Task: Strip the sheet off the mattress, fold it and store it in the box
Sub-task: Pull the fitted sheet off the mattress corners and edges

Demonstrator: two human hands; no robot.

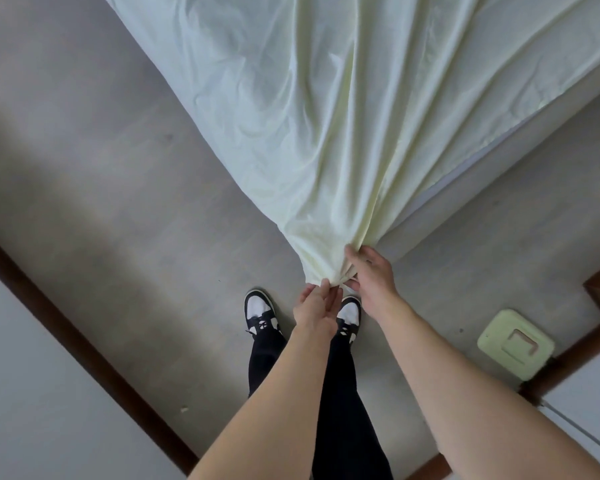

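Your two hands meet at one gathered corner of the sheet (326, 133), the left hand (316, 311) just below and left of the right hand (369, 273). Beyond your hands the sheet fans out over the mattress (499, 161), whose edge runs off to the right of them. Your shoes (258, 311) stand on the floor (118, 185) beneath your hands. A floor plate (515, 344) lies well right of your hands, against the skirting (575, 344).
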